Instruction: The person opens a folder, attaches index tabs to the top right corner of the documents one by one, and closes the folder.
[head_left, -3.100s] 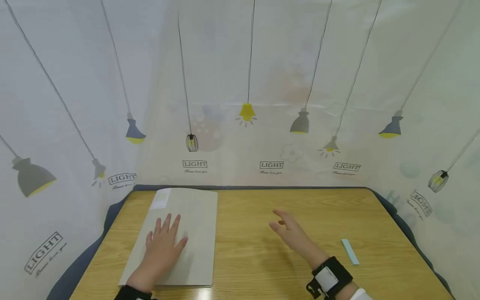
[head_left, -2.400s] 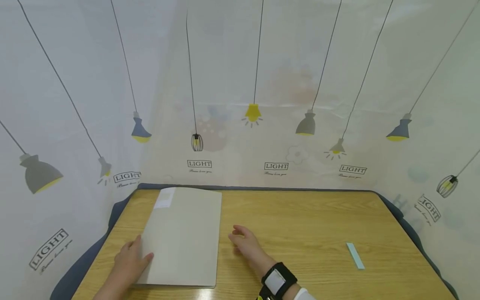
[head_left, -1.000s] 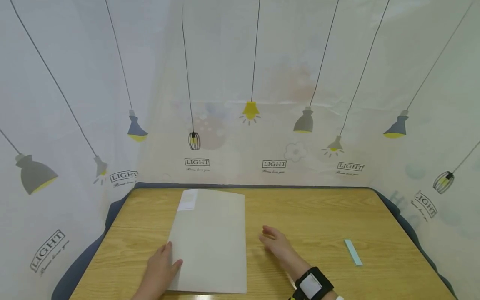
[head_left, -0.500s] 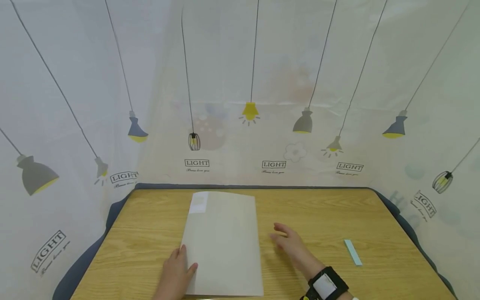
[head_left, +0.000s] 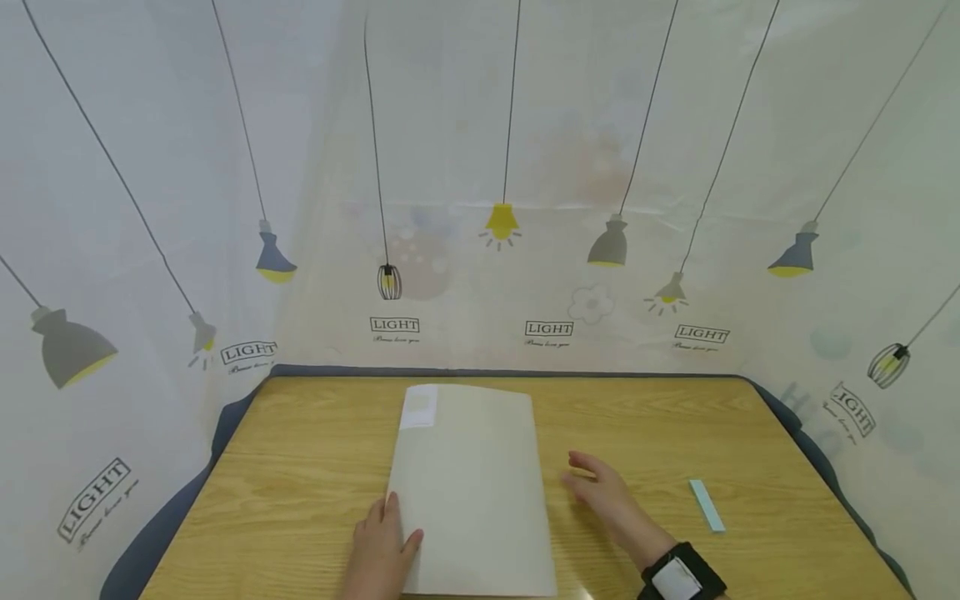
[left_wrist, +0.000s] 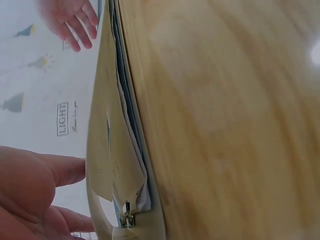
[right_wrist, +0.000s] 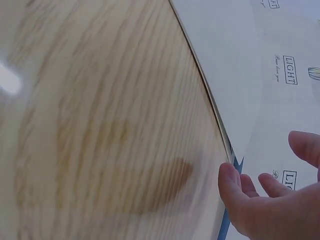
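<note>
Gripped by its left edge, toward the near corner: a smooth, matte, off-white folder (head_left: 476,500), tall and rectangular, its far edge gently bowed, lying near the middle of a wooden table (head_left: 300,450). On that edge, the left hand (head_left: 377,542), narrow in its hold, thumb pressed on the cover and fingers along the side; how far they reach beneath, impossible to tell. At the folder's near end, seen from the left wrist, a layered stack of slightly rumpled papers (left_wrist: 144,201) between stiff covers, with a shiny metal clip (left_wrist: 127,217).

Near the opposite edge but apart from it, the right hand (head_left: 603,492), fingers relaxed and slightly bent, thumb spread well away. Around its wrist, 1 black band (head_left: 697,562) bearing a pale patch.

In the folder's far left corner, a white rectangular label (head_left: 418,406). Farther right, 1 thin, flat, light-blue strip (head_left: 707,506), aslant on the yellow-brown grain. Along the table's far side, dark blue-grey trim (head_left: 450,372); behind, a creased whitish sheet (head_left: 450,100), printed with 9 hanging lamps (head_left: 501,222) in grey, blue and yellow and 6 boxed "LIGHT" signs (head_left: 549,328).
</note>
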